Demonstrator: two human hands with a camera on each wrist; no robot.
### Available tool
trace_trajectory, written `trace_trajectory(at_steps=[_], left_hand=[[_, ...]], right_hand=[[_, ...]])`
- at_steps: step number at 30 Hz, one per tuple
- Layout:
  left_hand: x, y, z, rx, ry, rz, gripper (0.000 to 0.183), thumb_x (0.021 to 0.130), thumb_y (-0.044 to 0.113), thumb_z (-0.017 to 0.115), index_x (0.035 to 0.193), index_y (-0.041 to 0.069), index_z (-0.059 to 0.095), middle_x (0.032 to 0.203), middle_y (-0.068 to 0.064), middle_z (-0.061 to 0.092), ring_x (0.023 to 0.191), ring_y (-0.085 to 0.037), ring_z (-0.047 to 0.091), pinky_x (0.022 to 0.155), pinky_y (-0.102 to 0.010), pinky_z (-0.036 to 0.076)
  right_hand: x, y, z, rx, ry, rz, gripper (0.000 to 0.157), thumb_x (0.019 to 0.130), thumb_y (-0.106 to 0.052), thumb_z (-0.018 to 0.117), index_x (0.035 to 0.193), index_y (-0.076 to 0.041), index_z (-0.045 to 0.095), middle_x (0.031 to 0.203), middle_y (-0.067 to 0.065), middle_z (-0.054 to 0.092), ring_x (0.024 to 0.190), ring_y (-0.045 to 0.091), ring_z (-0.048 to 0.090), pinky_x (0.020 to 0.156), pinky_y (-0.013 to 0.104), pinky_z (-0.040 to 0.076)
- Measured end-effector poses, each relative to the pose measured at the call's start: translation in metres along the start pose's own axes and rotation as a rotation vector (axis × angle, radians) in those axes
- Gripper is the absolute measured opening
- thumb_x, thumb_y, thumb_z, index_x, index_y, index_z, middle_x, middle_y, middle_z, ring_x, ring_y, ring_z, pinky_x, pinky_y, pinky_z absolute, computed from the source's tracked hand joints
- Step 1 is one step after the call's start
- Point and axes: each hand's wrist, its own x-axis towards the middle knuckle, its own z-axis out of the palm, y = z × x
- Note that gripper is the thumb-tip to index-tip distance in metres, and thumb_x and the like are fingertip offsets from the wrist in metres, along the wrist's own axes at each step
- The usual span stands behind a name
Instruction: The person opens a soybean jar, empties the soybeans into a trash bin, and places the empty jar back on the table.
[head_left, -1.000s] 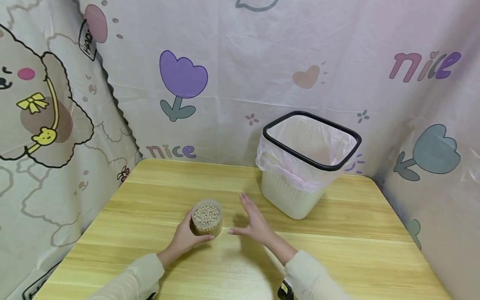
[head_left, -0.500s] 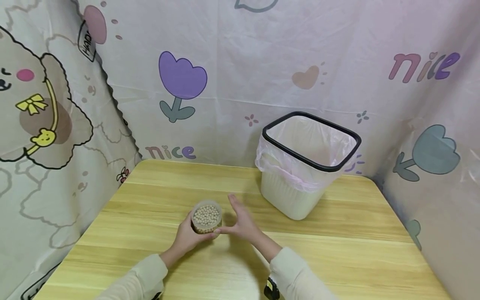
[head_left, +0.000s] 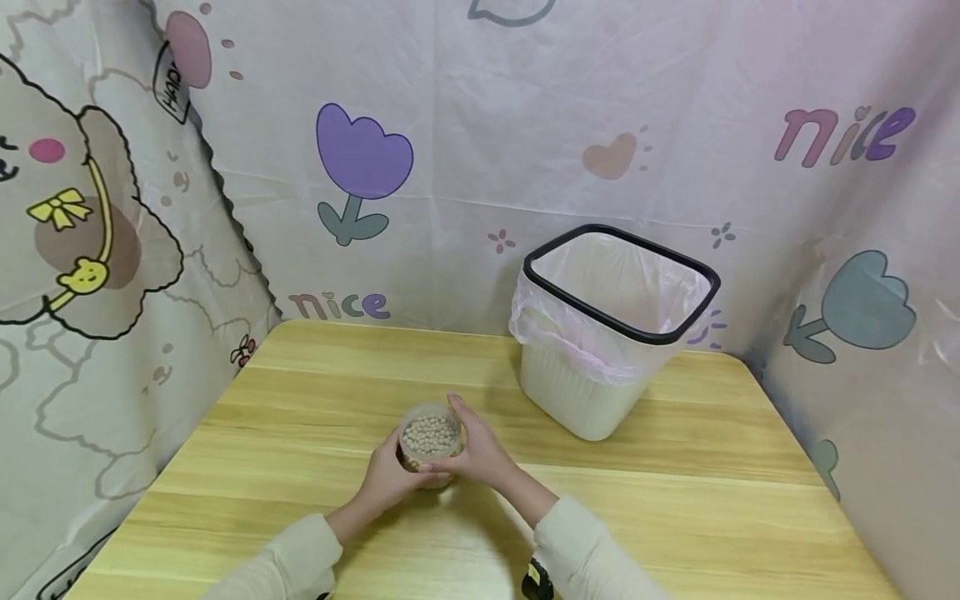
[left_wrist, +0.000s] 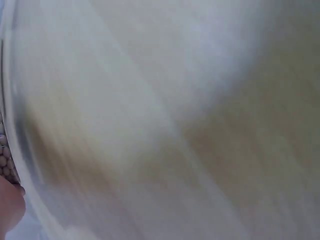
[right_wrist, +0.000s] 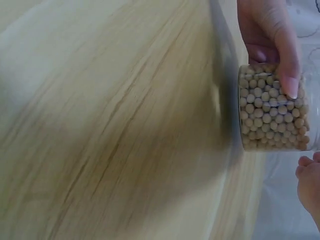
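A clear, round jar [head_left: 430, 435] of small pale-beige balls that look like soybeans [right_wrist: 267, 112] is between the two hands near the middle of the table. My left hand [head_left: 386, 481] grips its left side, thumb across the front. My right hand [head_left: 483, 454] curves round the upper right side of the jar, its thumb overlapping the front rim beside the left thumb. In the right wrist view the left thumb lies along the jar wall, and part of my right hand [right_wrist: 310, 187] shows close to the rim. The left wrist view is mostly blurred, with a few balls at its left edge.
Behind and right of the hands, a cream waste bin [head_left: 585, 400] with a black rim and a pinkish liner bag stands on the wooden table [head_left: 300, 375]. Printed fabric curtains [head_left: 465, 125] hang behind the table and along both sides.
My right hand has moved left from beside the jar to its rim. The jar, in my left hand, has shifted slightly to the right. The bin has stayed put.
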Motion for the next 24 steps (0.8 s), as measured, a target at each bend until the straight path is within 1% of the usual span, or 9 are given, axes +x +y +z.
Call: trace_trajectory(at_steps=[2, 7, 13, 19, 24], left_hand=[[0.000, 0.004, 0.001, -0.017, 0.004, 0.012, 0.096, 0.055, 0.028, 0.086, 0.133, 0.001, 0.038, 0.125, -0.018, 0.053, 0.114, -0.033, 0.051, 0.097, -0.046, 0.043], [0.000, 0.013, 0.002, -0.054, -0.003, 0.032, 0.095, 0.055, 0.027, 0.086, 0.134, 0.004, 0.038, 0.126, -0.016, 0.053, 0.115, -0.031, 0.051, 0.098, -0.044, 0.043], [0.000, 0.022, 0.001, -0.047, -0.025, 0.060, 0.095, 0.054, 0.030, 0.086, 0.133, 0.006, 0.039, 0.124, -0.015, 0.054, 0.113, -0.029, 0.053, 0.097, -0.041, 0.045], [0.000, 0.027, 0.002, -0.046, -0.040, 0.159, 0.090, 0.056, 0.023, 0.085, 0.132, 0.002, 0.040, 0.121, -0.016, 0.056, 0.109, -0.029, 0.056, 0.092, -0.036, 0.049], [0.000, 0.031, 0.005, -0.034, -0.024, 0.235, 0.089, 0.055, 0.022, 0.085, 0.130, 0.000, 0.042, 0.117, -0.017, 0.059, 0.104, -0.029, 0.058, 0.088, -0.032, 0.052]], right_hand=[[0.000, 0.000, -0.002, 0.009, 0.006, 0.006, 0.101, 0.062, -0.030, 0.082, 0.139, 0.003, 0.026, 0.142, 0.021, 0.032, 0.131, 0.034, 0.033, 0.107, 0.046, 0.032], [0.000, -0.001, -0.007, 0.023, 0.027, -0.014, 0.097, 0.061, -0.027, 0.083, 0.136, 0.005, 0.031, 0.137, 0.021, 0.040, 0.126, 0.035, 0.040, 0.104, 0.047, 0.036], [-0.001, -0.002, -0.012, 0.030, 0.046, -0.010, 0.095, 0.058, -0.027, 0.084, 0.135, 0.002, 0.035, 0.134, 0.021, 0.044, 0.123, 0.033, 0.044, 0.102, 0.046, 0.038], [-0.002, -0.004, -0.014, 0.025, 0.066, -0.050, 0.096, 0.056, -0.025, 0.085, 0.134, 0.001, 0.036, 0.132, 0.018, 0.045, 0.118, 0.031, 0.046, 0.098, 0.048, 0.041], [-0.004, -0.008, -0.018, 0.022, 0.089, -0.096, 0.093, 0.054, -0.024, 0.086, 0.131, 0.000, 0.039, 0.130, 0.016, 0.044, 0.116, 0.028, 0.046, 0.096, 0.046, 0.043]])
